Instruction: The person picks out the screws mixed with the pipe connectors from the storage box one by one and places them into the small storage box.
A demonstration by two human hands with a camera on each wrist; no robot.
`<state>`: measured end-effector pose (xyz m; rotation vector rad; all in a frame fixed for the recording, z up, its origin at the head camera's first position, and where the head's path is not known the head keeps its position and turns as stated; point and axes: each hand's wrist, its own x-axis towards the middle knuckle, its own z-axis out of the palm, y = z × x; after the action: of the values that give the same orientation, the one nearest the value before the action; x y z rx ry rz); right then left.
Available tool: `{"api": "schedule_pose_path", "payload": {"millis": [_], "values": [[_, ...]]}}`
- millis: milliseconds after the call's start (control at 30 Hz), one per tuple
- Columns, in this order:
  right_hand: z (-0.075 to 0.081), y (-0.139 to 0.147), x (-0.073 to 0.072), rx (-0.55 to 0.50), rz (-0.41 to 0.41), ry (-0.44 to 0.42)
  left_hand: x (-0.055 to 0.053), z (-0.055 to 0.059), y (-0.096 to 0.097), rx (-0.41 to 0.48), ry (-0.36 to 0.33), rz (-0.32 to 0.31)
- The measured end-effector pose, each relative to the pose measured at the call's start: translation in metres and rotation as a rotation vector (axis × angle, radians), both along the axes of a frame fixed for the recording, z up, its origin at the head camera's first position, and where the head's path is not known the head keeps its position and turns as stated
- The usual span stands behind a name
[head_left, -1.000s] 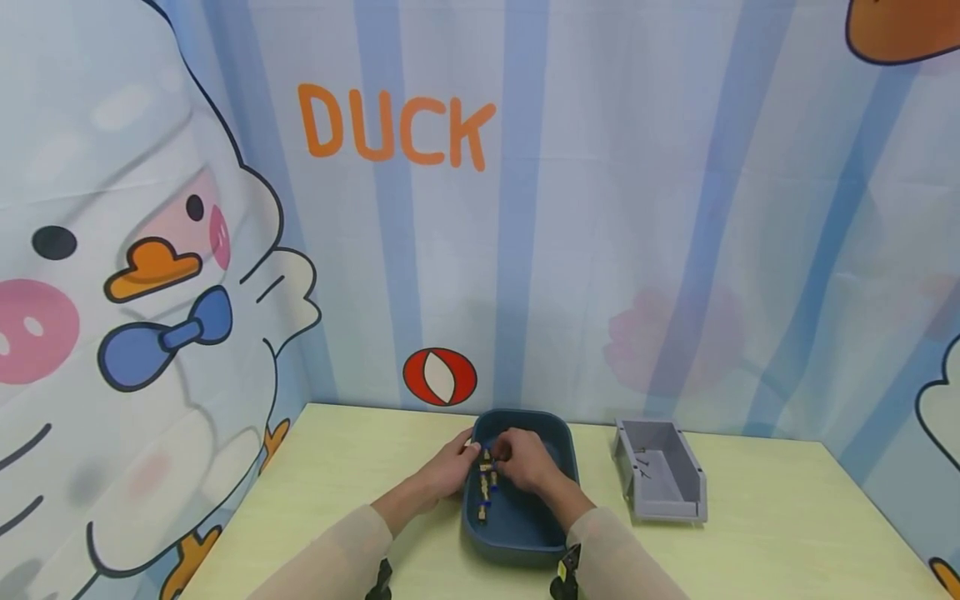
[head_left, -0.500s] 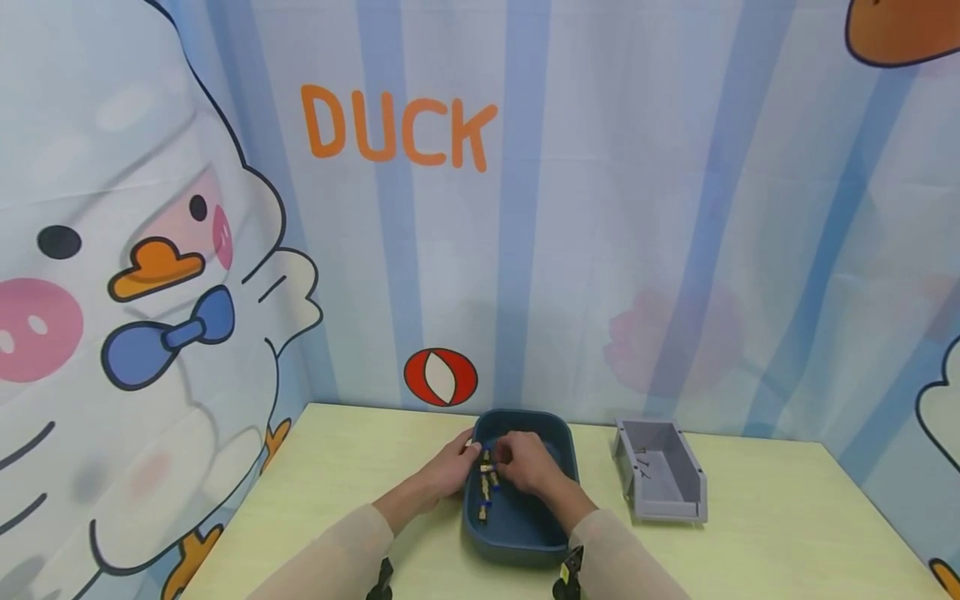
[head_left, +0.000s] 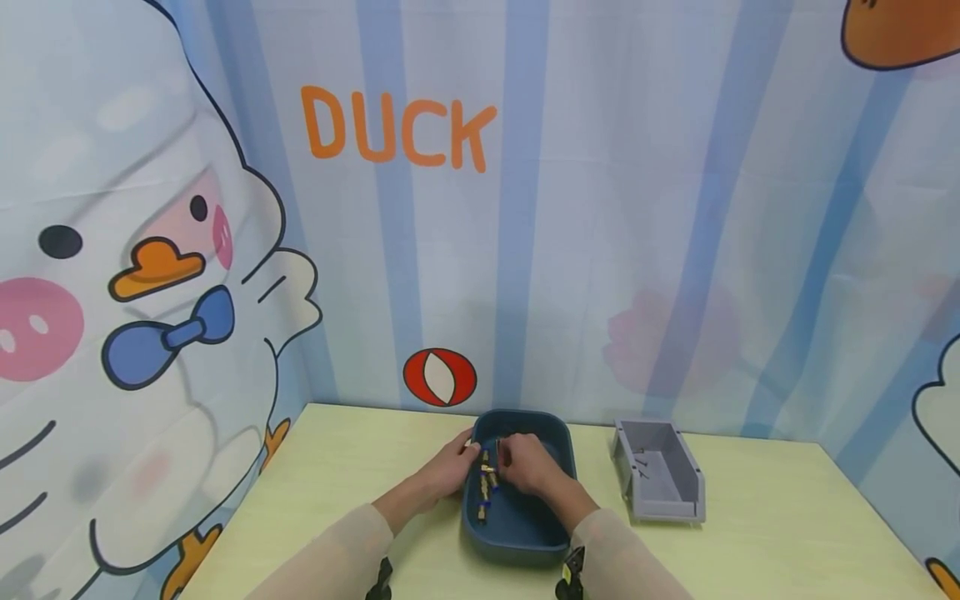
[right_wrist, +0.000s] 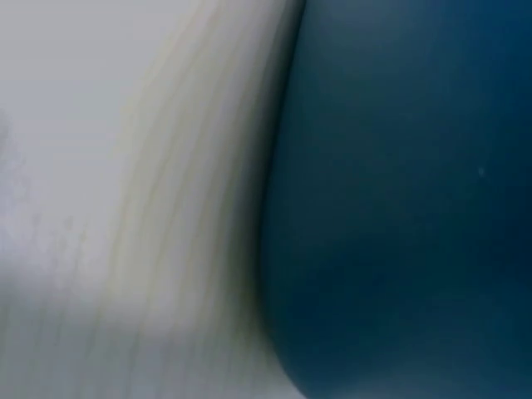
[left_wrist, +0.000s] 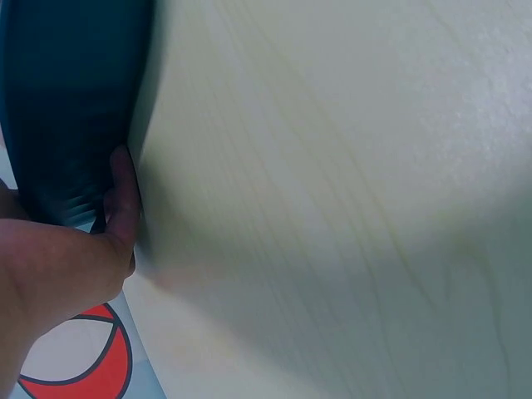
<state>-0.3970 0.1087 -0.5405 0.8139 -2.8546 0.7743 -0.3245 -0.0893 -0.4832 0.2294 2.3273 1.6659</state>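
Note:
A dark blue plastic bin (head_left: 525,533) stands on the table. Several small brass fittings (head_left: 484,490) with blue parts lie in a rough line along its left side. My left hand (head_left: 448,467) grips the bin's left rim, thumb on the inner side; in the left wrist view that hand (left_wrist: 75,258) holds the bin's wall (left_wrist: 75,100) from outside. My right hand (head_left: 528,465) reaches inside the bin with curled fingers, seemingly pinching a small fitting at its fingertips, mostly hidden. Only the bin's outer wall (right_wrist: 399,208) shows in the right wrist view, without the hand.
A grey open-front parts bin (head_left: 671,510) with several small dark screw-like pieces (head_left: 642,464) stands to the right. The pale wood-look table (head_left: 787,517) ends at a printed duck curtain (head_left: 570,250) behind.
My right hand has shifted slightly right within the blue bin, and a loose fitting by the line has turned to a slant. The left hand stays on the rim.

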Motion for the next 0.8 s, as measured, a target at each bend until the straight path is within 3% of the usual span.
{"api": "schedule_pose_path", "payload": {"millis": [167, 433, 600, 800], "values": [[-0.012, 0.0, -0.011, 0.034, -0.007, 0.0, 0.0, -0.001, 0.0, -0.012, 0.001, 0.007], [-0.012, 0.001, -0.015, 0.057, -0.005, -0.073, 0.0, -0.001, 0.001, -0.013, -0.008, 0.003], [-0.007, 0.001, -0.011, 0.062, 0.0, -0.089, 0.0, 0.0, 0.001, -0.016, -0.012, 0.008], [0.015, 0.002, 0.007, 0.049, 0.0, -0.087, 0.0, -0.002, 0.001, -0.002, -0.019, 0.014]]}}
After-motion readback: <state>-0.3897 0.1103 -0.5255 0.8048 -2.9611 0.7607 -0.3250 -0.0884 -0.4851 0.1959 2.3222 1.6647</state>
